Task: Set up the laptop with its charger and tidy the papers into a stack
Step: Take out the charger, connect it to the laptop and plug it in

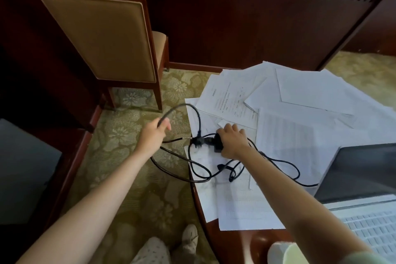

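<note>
The left grip (153, 135) is closed on a loop of black cable (198, 113) just past the bench (246, 242) edge. The right grip (232, 142) clasps the charger (216, 143), which lies on scattered papers (300, 96) left of the open laptop (364, 178).

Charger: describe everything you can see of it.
The charger is a black plastic-looking brick with tangled black cords, lying on the scattered papers near the table edge. The right hand grips the brick; the left hand holds a loop of thicker cord off the table. A thinner cord runs toward the open laptop; plugged in or not, cannot tell.
</note>
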Demonstrator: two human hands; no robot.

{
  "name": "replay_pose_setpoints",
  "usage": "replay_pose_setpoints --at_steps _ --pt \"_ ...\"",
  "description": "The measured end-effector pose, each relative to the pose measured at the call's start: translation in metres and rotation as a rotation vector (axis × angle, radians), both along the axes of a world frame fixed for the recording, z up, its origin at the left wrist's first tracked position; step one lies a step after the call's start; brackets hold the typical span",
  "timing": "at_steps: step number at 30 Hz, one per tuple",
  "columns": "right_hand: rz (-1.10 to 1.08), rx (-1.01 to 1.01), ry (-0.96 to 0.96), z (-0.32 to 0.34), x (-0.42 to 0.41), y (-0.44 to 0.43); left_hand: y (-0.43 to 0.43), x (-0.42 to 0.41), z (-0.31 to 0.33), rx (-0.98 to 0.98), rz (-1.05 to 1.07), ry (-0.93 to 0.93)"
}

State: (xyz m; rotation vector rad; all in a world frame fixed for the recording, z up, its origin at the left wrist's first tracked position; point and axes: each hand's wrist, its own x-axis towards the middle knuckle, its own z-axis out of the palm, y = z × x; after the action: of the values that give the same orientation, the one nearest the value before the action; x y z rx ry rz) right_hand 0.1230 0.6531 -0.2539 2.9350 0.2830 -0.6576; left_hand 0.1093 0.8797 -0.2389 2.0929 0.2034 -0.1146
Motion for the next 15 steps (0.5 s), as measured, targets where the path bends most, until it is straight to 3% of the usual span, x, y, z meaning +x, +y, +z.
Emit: replay_pose_setpoints --at_steps 8,15 --pt "0.063 -0.189 -0.043 -0.014 0.004 0.036 0.07 0.021 0.034 -0.327 0.301 -0.034" --pt "-0.028 -0.051 -0.049 0.012 0.012 0.079 0.132 0.028 0.06 -0.364 0.327 -0.065"
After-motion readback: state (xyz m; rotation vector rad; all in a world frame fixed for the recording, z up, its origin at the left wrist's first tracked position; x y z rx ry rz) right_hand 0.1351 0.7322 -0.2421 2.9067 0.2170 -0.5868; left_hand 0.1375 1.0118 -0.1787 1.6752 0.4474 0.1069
